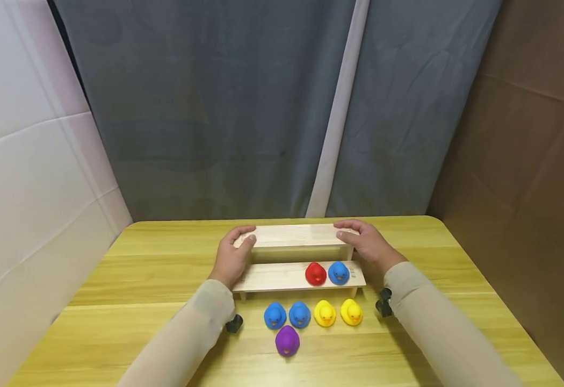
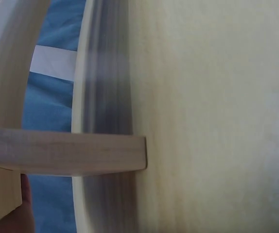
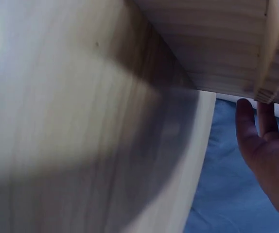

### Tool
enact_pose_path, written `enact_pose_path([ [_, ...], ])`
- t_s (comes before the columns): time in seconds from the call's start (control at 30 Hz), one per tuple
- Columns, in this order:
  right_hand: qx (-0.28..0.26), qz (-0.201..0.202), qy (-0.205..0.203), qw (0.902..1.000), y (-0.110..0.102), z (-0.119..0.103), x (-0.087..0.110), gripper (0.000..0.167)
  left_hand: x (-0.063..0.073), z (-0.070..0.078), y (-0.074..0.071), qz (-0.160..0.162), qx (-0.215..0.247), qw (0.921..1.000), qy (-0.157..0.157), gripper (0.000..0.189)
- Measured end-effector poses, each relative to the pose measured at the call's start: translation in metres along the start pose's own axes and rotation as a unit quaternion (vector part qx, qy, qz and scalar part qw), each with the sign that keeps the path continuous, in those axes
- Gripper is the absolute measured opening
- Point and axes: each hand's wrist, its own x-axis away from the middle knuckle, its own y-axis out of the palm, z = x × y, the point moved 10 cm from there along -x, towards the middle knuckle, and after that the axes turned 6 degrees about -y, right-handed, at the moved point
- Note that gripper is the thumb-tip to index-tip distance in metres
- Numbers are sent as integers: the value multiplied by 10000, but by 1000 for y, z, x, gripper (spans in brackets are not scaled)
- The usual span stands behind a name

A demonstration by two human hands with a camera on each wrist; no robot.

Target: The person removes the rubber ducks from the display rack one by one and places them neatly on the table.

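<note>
A small, pale wooden display stand (image 1: 294, 236) with a flat top is at the back of the table. My left hand (image 1: 231, 258) grips its left end, thumb on the top near the front edge. At the other end, my right hand (image 1: 368, 244) holds it the same way; in the right wrist view, curled fingers (image 3: 246, 124) reach the board's far edge. One leg (image 2: 105, 153) of the stand shows close over the table in the left wrist view. In front is a lower wooden stand (image 1: 274, 277) bearing a red rubber duck (image 1: 316, 274) and a blue rubber duck (image 1: 338, 273).
Nearer the front, two blue ducks (image 1: 275, 315) and two yellow ducks (image 1: 325, 313) form a row on the wood-grain table (image 1: 132, 322). A purple duck (image 1: 287, 341) sits before them. Behind the table hangs a grey curtain (image 1: 214, 118).
</note>
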Motion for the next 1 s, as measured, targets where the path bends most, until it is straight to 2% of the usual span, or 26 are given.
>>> enact_pose_path([
  [0.17,558,-2,-53,9984,-2,-9,4,46,1,-1,-1,28,15,10000,-84,30],
  [0.3,944,240,-163,9951,-8,-19,9,51,3,2,-4,124,-8,9999,-26,29],
  [0.4,1240,660,-654,9879,-15,-39,16,46,3,2,-4,110,15,9999,24,29],
  [0.53,1488,1046,-1535,9713,-15,-77,31,34,5,2,-2,67,54,10000,36,29],
  [0.63,1634,822,-1931,9640,-3,-98,42,28,6,2,-2,83,77,9999,24,29],
  [0.73,1848,304,-2181,9578,12,-109,51,25,7,3,-2,86,69,9999,6,29],
  [0.83,2004,-233,-2373,9502,26,-113,57,25,7,3,-1,80,56,10000,7,29],
  [1.0,1978,-838,-2372,9474,42,-109,61,25,6,2,-3,118,52,9999,18,29],
])
